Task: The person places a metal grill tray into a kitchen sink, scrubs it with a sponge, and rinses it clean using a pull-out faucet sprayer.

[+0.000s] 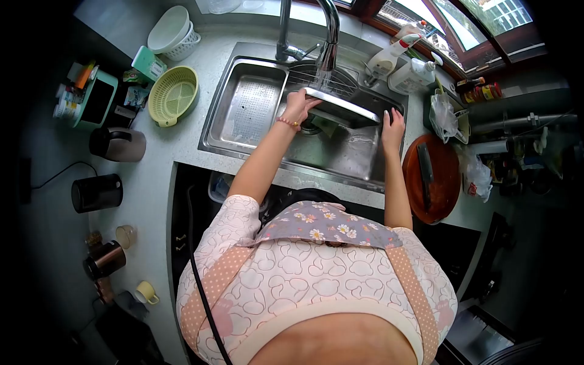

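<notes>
A rectangular tray with a pale metal rim [340, 104] and a dark side is held tilted over the right basin of the steel sink [240, 146]. Water runs onto it from the chrome faucet [327, 55]. My left hand [296, 107] grips the tray's left end, thumb and fingers around its edge. At the tray's right end is my right hand [393, 128], fingers stretched out and a little apart; whether it touches the tray I cannot tell. Behind the tray, a round dark pan with a wire rack [347, 84] stands in the basin, partly hidden.
Left of the sink sit a yellow-green colander [174, 94], white baskets [176, 30] and a kettle [118, 145]. On the right are spray bottles [389, 61], a round wooden board [447, 176] and a dark-handled knife [424, 176] on it. A black cable [198, 274] hangs in front.
</notes>
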{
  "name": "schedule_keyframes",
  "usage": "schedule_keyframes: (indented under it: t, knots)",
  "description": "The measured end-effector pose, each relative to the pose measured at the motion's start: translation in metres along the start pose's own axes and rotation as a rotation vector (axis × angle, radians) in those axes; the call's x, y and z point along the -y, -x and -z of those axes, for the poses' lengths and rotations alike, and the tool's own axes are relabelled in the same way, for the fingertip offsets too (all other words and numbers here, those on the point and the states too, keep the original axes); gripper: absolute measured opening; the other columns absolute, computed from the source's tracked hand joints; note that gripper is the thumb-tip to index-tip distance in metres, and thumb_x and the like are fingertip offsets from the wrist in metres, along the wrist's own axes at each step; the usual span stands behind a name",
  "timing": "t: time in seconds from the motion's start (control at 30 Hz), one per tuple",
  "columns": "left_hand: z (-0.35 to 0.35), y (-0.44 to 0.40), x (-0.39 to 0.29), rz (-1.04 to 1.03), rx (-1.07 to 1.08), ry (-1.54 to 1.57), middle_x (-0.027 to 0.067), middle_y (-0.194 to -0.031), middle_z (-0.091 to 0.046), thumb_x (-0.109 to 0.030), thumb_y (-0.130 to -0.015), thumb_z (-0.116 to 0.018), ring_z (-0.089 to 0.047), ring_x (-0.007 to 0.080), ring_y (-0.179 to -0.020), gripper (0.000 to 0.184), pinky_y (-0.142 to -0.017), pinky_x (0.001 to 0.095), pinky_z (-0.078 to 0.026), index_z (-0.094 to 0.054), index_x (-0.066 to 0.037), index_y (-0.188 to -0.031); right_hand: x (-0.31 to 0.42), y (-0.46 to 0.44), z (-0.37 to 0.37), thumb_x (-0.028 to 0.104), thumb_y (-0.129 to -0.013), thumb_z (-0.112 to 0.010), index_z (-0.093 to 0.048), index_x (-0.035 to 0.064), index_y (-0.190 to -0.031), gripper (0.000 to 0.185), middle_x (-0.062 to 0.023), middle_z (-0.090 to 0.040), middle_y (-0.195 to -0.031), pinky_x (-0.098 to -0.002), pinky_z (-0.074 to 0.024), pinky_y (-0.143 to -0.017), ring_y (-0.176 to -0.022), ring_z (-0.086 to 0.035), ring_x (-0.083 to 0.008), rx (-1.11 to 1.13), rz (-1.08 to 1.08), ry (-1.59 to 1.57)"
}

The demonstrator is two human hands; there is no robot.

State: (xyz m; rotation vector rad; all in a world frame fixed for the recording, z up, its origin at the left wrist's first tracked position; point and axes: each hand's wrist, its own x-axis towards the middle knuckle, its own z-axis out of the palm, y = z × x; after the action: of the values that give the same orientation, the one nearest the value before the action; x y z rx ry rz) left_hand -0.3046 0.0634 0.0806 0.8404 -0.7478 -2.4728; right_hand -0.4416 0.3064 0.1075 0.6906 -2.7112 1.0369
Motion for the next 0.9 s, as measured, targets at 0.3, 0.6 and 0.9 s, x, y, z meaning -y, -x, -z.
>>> schedule_keyframes:
  t: [0.3, 0.6, 0.9]
  knots:
    - [0.034, 0.063, 0.019, 0.180, -0.016, 0.213, 0.0319, -0.117, -0.041, -0.007, -0.091, -0.029, -0.045, 0.0433, -0.110, 0.031, -0.092, 0.0507, -0.045, -0.033, 0.017, -0.110, -0.008, 0.011, -0.038, 0.013, -0.090, -0.048, -0.044, -0.0088, -0.106, 0.028, -0.0249, -0.052, -0.107, -0.0514, -0.0434, -0.092, -0.103, -0.052, -0.0373, 0.325, -1.039, -1.622]
    - [0.086, 0.115, -0.033, 0.744, 0.476, -0.313, 0.0246, -0.123, -0.047, -0.042, -0.094, -0.030, -0.054, 0.0327, -0.106, 0.061, -0.080, 0.0354, -0.053, -0.038, 0.011, -0.123, 0.040, -0.080, -0.049, 0.023, -0.091, -0.045, -0.052, -0.0005, -0.089, 0.025, -0.0131, -0.060, -0.086, -0.0413, -0.0546, -0.074, -0.082, -0.062, -0.0256, 0.801, -0.709, -0.898]
    - [0.087, 0.158, -0.091, 0.417, 0.460, -0.267, 0.0199, -0.122, -0.049, -0.037, -0.096, -0.024, -0.055, 0.0290, -0.106, 0.054, -0.075, 0.0314, -0.055, -0.040, 0.006, -0.124, 0.115, -0.104, -0.125, 0.041, -0.089, -0.045, -0.055, 0.0023, -0.094, 0.040, -0.0076, -0.057, -0.075, -0.0366, -0.0478, -0.052, -0.061, -0.057, -0.0214, 1.022, -0.346, -0.306]
